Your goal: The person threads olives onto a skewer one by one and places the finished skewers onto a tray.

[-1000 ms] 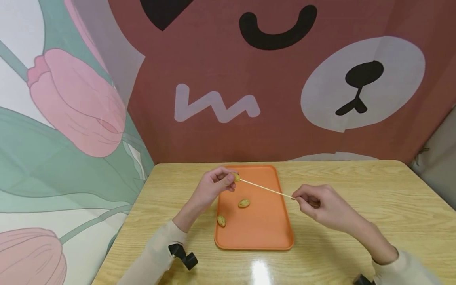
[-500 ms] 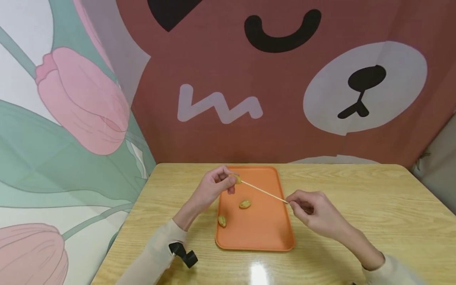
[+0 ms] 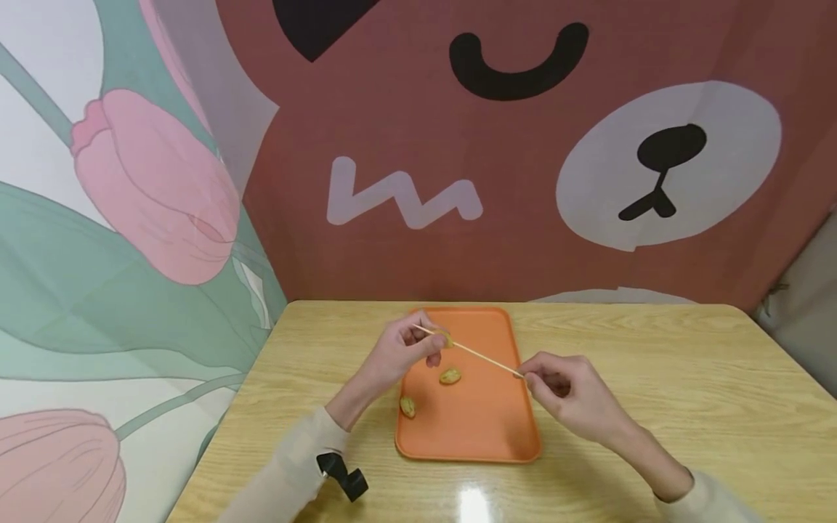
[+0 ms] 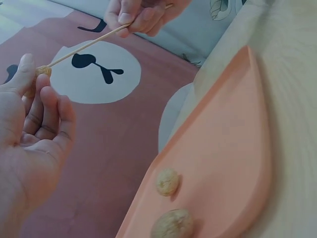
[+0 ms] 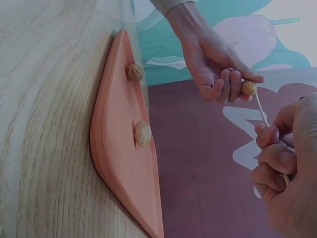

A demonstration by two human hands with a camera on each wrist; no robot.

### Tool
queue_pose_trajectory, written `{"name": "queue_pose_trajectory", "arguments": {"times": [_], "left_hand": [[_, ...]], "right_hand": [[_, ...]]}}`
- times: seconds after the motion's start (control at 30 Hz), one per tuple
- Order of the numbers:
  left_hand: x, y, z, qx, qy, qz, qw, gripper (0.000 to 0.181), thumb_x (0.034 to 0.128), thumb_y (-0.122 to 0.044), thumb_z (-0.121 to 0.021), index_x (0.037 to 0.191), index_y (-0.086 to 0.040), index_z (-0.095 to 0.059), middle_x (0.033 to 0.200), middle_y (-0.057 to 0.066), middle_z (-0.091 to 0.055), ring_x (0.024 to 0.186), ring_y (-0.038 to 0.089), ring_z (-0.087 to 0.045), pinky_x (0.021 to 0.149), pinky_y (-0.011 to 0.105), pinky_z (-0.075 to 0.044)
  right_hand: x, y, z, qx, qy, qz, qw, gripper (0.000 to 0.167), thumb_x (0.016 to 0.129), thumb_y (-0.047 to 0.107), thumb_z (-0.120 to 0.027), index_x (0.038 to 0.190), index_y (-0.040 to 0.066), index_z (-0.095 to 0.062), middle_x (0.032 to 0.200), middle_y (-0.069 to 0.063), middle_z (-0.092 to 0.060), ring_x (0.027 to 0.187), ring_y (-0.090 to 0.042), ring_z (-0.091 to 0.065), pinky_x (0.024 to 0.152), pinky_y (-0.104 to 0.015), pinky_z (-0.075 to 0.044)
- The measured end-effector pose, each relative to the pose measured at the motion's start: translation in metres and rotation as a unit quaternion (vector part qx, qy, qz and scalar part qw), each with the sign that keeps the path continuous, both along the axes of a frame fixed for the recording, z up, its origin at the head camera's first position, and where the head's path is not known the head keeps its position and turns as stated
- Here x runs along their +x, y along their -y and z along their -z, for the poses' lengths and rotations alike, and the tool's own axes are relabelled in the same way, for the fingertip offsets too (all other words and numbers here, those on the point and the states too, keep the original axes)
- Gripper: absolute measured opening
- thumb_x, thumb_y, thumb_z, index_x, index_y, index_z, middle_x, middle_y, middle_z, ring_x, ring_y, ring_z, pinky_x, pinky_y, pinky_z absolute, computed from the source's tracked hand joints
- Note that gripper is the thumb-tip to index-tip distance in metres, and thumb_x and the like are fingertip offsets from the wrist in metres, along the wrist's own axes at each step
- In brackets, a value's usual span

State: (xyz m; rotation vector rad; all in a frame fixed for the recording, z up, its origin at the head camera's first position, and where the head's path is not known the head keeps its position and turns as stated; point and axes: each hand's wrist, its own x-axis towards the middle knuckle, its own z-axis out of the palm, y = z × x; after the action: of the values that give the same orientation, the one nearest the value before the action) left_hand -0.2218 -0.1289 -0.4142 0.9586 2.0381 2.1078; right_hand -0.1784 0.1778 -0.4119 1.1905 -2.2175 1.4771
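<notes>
My left hand [image 3: 395, 352] pinches a small, wrinkled, yellowish dried fruit [image 3: 447, 338] between thumb and fingers above the orange tray [image 3: 477, 425]. A thin wooden skewer [image 3: 487, 357] runs into the fruit, and its far tip shows on the other side, over the left hand. Its near end is pinched by my right hand [image 3: 572, 396], just past the tray's right edge. From the right wrist, the fruit [image 5: 248, 88] appears at the left fingertips. Two similar fruits lie on the tray: one near the middle [image 3: 450, 375], another by the left rim [image 3: 407, 407].
The tray lies on a wood-grain table [image 3: 654, 363] near its back edge. Behind it rises a wall covering [image 3: 392, 261] with a brown bear print; a flower print [image 3: 157, 181] covers the left side.
The right hand has moved left toward the left hand, shortening the skewer between them. The skewer's tip now comes out beyond the fruit. The left hand has shifted slightly right and down.
</notes>
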Motion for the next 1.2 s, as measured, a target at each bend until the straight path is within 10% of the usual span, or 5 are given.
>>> {"name": "queue_pose_trajectory", "arguments": {"times": [0.37,0.6,0.87,1.2], "left_hand": [[0.004,-0.009,0.008,-0.005,0.017,0.017,0.9997,0.01,0.1014,-0.012,-0.066,0.102,-0.002,-0.069,0.079,0.01,-0.066,0.068,0.019,-0.059,0.067,0.03,-0.052],[0.007,-0.014,0.011,-0.022,0.024,0.012,0.9994,0.013,0.101,-0.017,-0.068,0.105,-0.005,-0.071,0.08,0.031,-0.06,0.068,0.028,-0.054,0.062,0.028,-0.047],[0.01,-0.022,0.014,-0.032,0.044,0.004,0.9985,0.017,0.0983,-0.02,-0.072,0.106,-0.005,-0.071,0.087,0.01,-0.07,0.071,0.027,-0.058,0.067,0.029,-0.053],[0.016,-0.028,0.019,-0.049,0.055,0.025,0.997,0.019,0.0988,-0.026,-0.072,0.108,-0.009,-0.071,0.092,0.022,-0.066,0.074,0.018,-0.058,0.072,0.039,-0.055]], "right_hand": [[0.004,0.008,0.004,-0.006,0.025,-0.012,0.9996,0.029,0.097,-0.011,-0.061,0.102,0.015,-0.072,0.064,0.01,-0.052,0.046,-0.002,-0.036,0.037,-0.022,-0.033],[0.005,0.014,0.005,-0.019,0.036,-0.016,0.999,0.029,0.097,-0.012,-0.06,0.1,0.015,-0.072,0.065,0.007,-0.054,0.046,-0.003,-0.036,0.036,-0.021,-0.032],[0.008,0.019,0.007,-0.028,0.041,-0.009,0.9987,0.029,0.096,-0.012,-0.06,0.098,0.015,-0.072,0.065,0.008,-0.053,0.046,-0.001,-0.035,0.035,-0.02,-0.031],[0.009,0.024,0.009,-0.031,0.065,-0.015,0.9973,0.029,0.097,-0.011,-0.061,0.098,0.015,-0.071,0.063,0.008,-0.053,0.048,0.001,-0.036,0.036,-0.02,-0.032]]}}
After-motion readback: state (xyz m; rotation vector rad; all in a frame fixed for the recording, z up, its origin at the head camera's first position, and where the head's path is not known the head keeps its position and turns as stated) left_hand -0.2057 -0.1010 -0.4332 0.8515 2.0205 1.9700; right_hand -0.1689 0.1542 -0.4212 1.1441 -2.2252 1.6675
